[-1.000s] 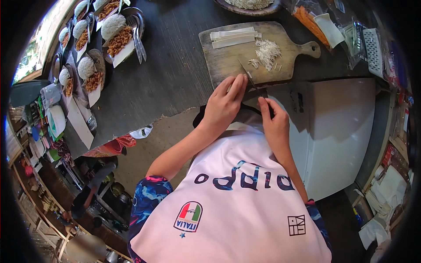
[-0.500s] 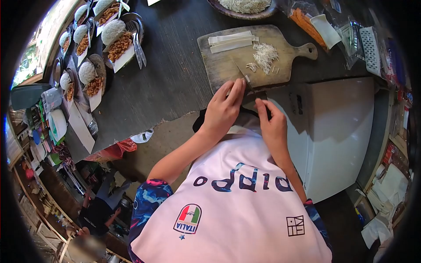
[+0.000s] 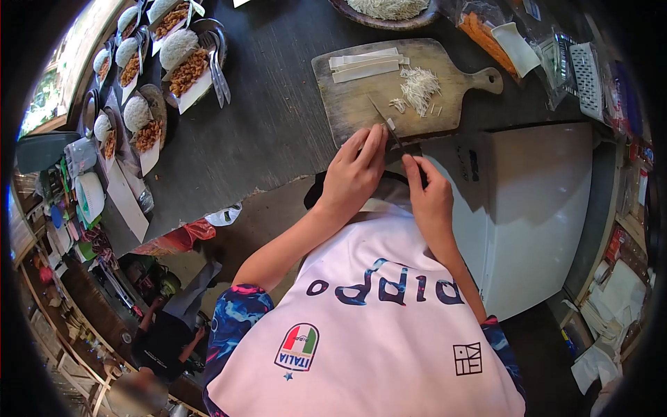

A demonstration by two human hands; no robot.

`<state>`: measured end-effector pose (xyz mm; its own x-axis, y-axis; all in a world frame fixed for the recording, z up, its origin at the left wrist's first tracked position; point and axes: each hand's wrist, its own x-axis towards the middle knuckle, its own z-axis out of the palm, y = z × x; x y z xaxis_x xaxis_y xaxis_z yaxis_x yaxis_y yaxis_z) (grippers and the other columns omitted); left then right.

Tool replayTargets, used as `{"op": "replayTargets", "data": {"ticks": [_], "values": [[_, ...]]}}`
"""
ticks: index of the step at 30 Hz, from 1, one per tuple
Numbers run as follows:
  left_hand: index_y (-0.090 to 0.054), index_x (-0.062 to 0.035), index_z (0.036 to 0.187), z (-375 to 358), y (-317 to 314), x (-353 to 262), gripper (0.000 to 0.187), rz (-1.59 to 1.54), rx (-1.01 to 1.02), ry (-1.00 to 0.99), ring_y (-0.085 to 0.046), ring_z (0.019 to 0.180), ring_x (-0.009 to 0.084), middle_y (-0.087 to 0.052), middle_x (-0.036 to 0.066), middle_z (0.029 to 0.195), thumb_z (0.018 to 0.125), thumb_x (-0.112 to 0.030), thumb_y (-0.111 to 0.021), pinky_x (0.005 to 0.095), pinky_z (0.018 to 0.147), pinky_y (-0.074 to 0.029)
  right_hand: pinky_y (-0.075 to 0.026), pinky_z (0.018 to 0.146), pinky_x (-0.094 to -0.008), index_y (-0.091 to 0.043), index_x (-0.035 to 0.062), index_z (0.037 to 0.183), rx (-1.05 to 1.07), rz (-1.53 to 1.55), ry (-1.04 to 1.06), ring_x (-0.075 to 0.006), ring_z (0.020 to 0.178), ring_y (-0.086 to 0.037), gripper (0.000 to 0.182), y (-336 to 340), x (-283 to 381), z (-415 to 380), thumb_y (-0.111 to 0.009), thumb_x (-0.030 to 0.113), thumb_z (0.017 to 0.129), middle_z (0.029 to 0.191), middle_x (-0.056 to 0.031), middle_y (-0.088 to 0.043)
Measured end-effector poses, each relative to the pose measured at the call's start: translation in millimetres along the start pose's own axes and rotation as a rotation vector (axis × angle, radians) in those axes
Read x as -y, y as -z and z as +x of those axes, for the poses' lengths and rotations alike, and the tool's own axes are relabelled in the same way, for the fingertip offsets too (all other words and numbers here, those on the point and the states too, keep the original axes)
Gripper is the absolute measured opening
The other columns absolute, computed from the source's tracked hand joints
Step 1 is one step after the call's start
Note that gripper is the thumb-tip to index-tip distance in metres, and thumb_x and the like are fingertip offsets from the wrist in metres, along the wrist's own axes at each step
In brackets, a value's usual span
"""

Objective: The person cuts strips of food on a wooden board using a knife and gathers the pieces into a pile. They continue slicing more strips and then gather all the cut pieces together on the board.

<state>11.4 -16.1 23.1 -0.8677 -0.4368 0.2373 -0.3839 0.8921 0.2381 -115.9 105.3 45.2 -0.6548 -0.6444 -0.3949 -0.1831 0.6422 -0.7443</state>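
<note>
My right hand (image 3: 429, 194) is closed around the handle of a knife (image 3: 388, 124), whose thin blade points up and left over the front edge of a wooden cutting board (image 3: 445, 62). Just left of the blade, my left hand (image 3: 358, 165) presses its fingertips together at the board's edge. A small end of a pale strip (image 3: 391, 124) shows by the blade; the rest is hidden under my fingers. On the board lie several long white strips (image 3: 368, 67) and a heap of thin white shreds (image 3: 420, 90).
Plates of rice and a brown chopped dish (image 3: 187, 73) stand at the far left. A bowl of white shreds (image 3: 385, 10) sits behind the board. A bag with orange pieces (image 3: 486, 42) and a grater (image 3: 587, 80) lie right. Another person (image 3: 167, 340) is at lower left.
My right hand and the knife have shifted very slightly, while my left hand stays in place. The person in the background has moved a little to the right.
</note>
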Motion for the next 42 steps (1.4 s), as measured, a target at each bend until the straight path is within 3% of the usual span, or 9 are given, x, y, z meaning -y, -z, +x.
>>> {"op": "replayTargets", "data": {"ticks": [12, 18, 36, 42], "values": [[-0.067, 0.0079, 0.133, -2.5, -1.9, -2.3, 0.051, -0.044, -0.019, 0.028, -0.058, 0.128, 0.0293, -0.058, 0.015, 0.144, 0.087, -0.012, -0.074, 0.0368, 0.109, -0.051, -0.052, 0.067, -0.0459, -0.075, 0.0065, 0.111, 0.036, -0.048, -0.060, -0.0421, 0.076, -0.071, 0.047, 0.1, 8.0, 3.9, -0.061, 0.051, 0.106, 0.082, -0.0213, -0.073], [-0.067, 0.0079, 0.132, -1.9, -2.3, -1.4, 0.050, -0.065, -0.038, 0.034, -0.059, 0.128, 0.0298, -0.059, 0.014, 0.142, 0.086, -0.010, -0.073, 0.0367, 0.108, -0.052, -0.053, 0.068, -0.0458, -0.076, 0.0068, 0.111, -0.009, 0.012, 0.028, -0.0426, 0.077, -0.072, 0.048, -2.5, -5.6, -3.7, -0.060, 0.052, 0.106, 0.083, -0.0202, -0.074], [-0.067, 0.0083, 0.134, -7.6, -8.5, -1.8, 0.052, -0.068, -0.050, 0.039, -0.056, 0.132, 0.0287, -0.059, 0.015, 0.143, 0.086, -0.012, -0.073, 0.0367, 0.110, -0.051, -0.054, 0.070, -0.0449, -0.075, 0.0060, 0.112, 0.003, 0.006, 0.011, -0.0411, 0.081, -0.073, 0.048, -4.3, -2.6, -1.2, -0.062, 0.051, 0.106, 0.087, -0.0204, -0.075], [-0.069, 0.0040, 0.134, -6.6, -5.9, 6.8, 0.050, -0.118, -0.082, 0.031, -0.063, 0.124, 0.0298, -0.063, 0.011, 0.137, 0.084, 0.000, -0.072, 0.0376, 0.104, -0.055, -0.053, 0.069, -0.0454, -0.075, 0.0050, 0.112, 0.029, 0.033, 0.017, -0.0417, 0.080, -0.072, 0.049, -3.8, -0.5, 1.9, -0.061, 0.052, 0.106, 0.086, -0.0207, -0.074]]}}
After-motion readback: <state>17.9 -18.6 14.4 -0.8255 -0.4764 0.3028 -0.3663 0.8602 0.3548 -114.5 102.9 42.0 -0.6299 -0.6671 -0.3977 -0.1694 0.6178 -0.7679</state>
